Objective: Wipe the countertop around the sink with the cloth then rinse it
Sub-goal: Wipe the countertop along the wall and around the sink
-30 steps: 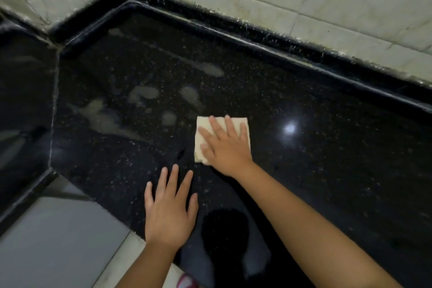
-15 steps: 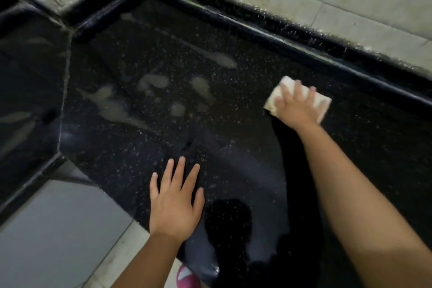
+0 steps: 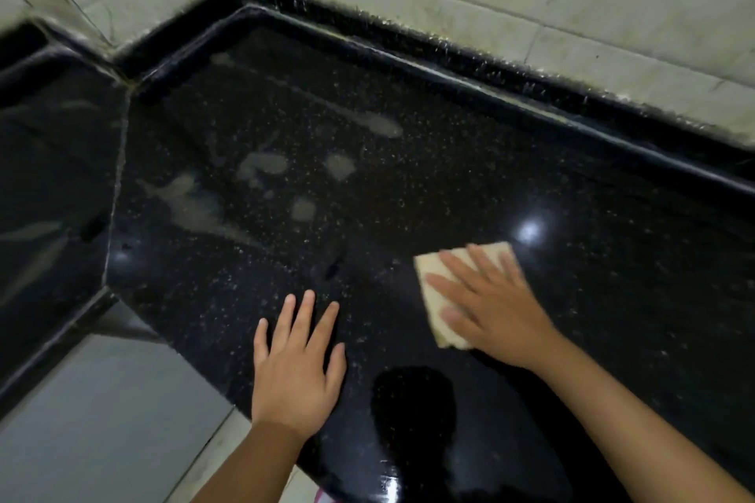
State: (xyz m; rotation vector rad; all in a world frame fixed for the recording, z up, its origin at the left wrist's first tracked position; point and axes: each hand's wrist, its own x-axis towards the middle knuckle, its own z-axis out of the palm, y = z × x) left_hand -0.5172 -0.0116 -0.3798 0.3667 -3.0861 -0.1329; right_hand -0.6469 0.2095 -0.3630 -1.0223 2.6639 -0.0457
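Right hand [image 3: 496, 306] flat, fingers spread, pressing cloth [image 3: 439, 308] on countertop [image 3: 408, 184] (wet smears far left); left hand [image 3: 296, 363] splayed flat beside.

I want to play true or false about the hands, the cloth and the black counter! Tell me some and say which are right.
1. The right hand presses flat on the cloth. True.
2. The left hand holds a sponge. False: it rests flat on the countertop, holding nothing.
3. Pale smears show on the countertop left of the cloth. True.
4. The cloth is bright blue. False: it is pale cream.
5. A tap is running over the cloth. False: no tap or sink is in view.
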